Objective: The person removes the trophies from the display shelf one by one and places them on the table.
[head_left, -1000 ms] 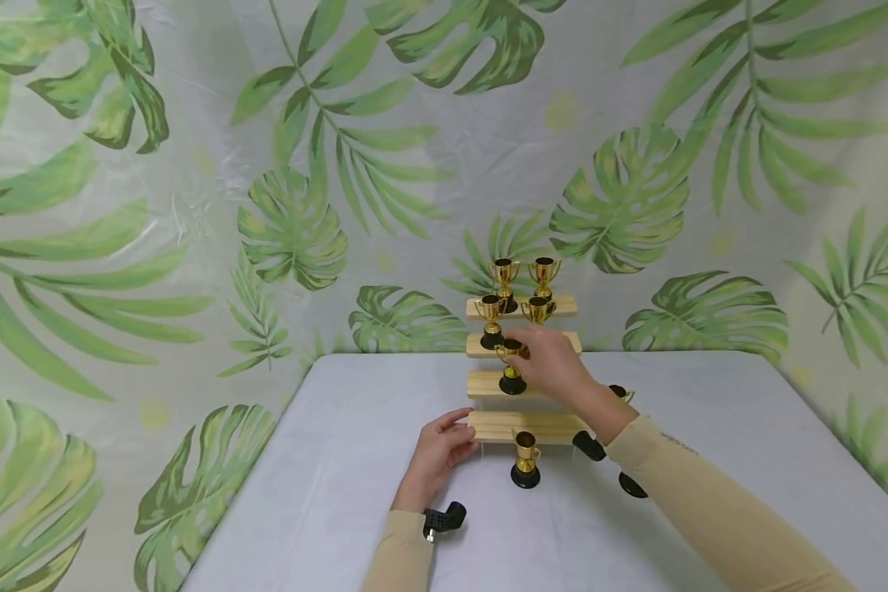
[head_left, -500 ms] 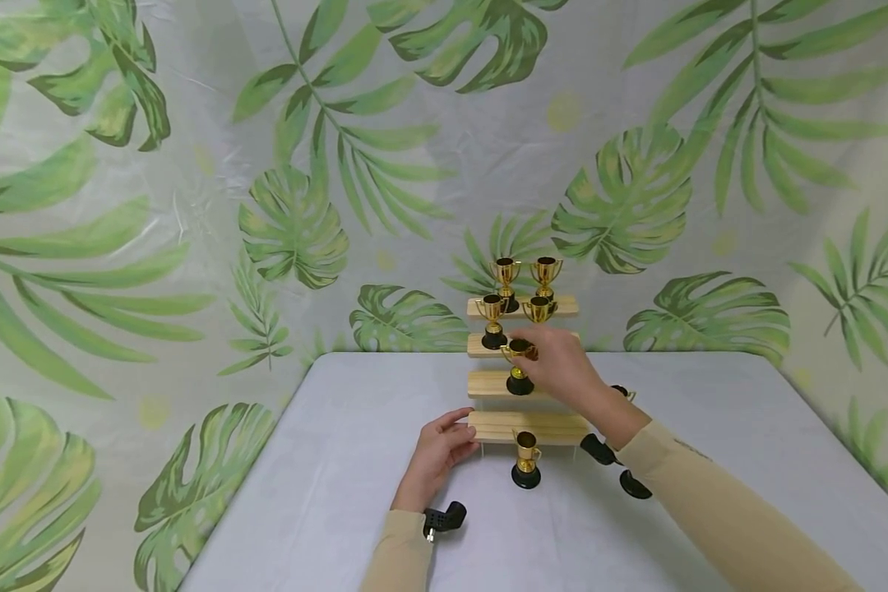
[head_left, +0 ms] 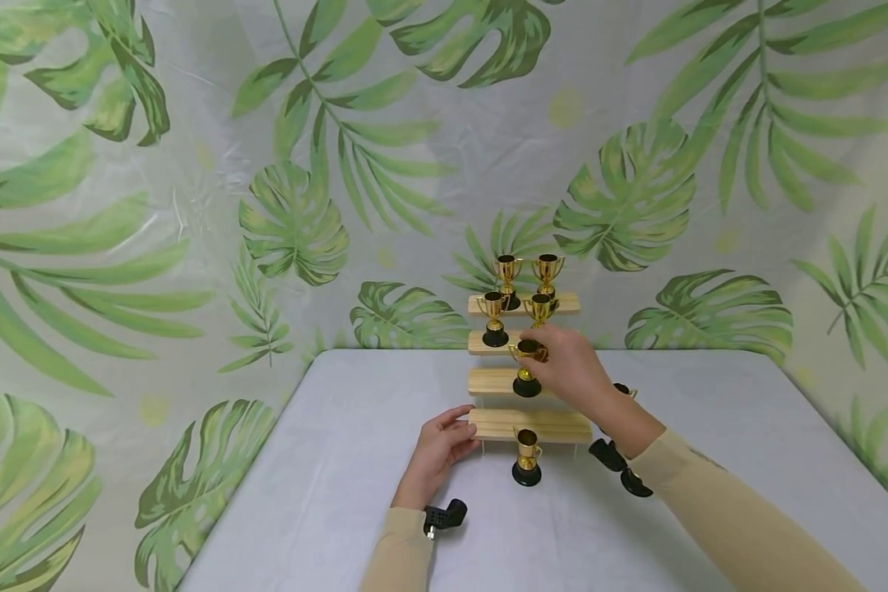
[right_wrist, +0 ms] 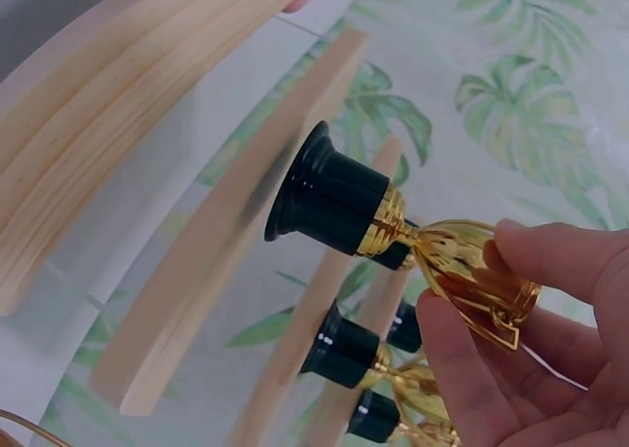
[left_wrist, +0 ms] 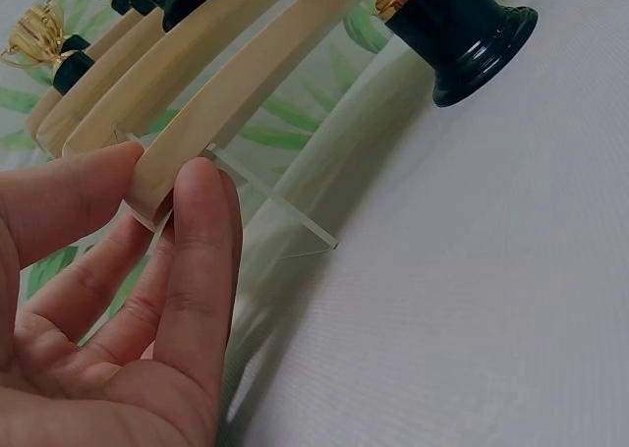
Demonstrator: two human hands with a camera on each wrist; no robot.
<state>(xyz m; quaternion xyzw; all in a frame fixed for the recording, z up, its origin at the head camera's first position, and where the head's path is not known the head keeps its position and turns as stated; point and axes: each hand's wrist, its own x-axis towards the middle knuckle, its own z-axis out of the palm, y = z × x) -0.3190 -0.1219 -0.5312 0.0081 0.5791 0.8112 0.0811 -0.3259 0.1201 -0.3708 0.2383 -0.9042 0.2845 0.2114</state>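
My right hand point(head_left: 573, 370) pinches a small gold trophy cup point(head_left: 527, 385) by its bowl, between thumb and fingers. The trophy's black base point(right_wrist: 334, 196) is right at the second-lowest shelf point(head_left: 492, 381) of a tiered wooden display stand, toward the middle of its length. Low on the left, my left hand point(head_left: 437, 448) grips the end of the lowest shelf point(head_left: 529, 425), thumb on one face and fingers on the other, as the left wrist view shows. A clear support leg point(left_wrist: 280, 199) runs down from that shelf.
On the shelf above stand two trophies, the left one point(head_left: 494, 321) in full view. Two more, including one trophy point(head_left: 506, 275), are on the top shelf. Another trophy point(head_left: 527, 469) stands in front of the stand. A black base point(head_left: 636, 483) shows beside my right forearm.
My right hand has shifted a little to the right along the second-lowest shelf, with the trophy in its grip. My left hand has stayed at the lowest shelf's end.
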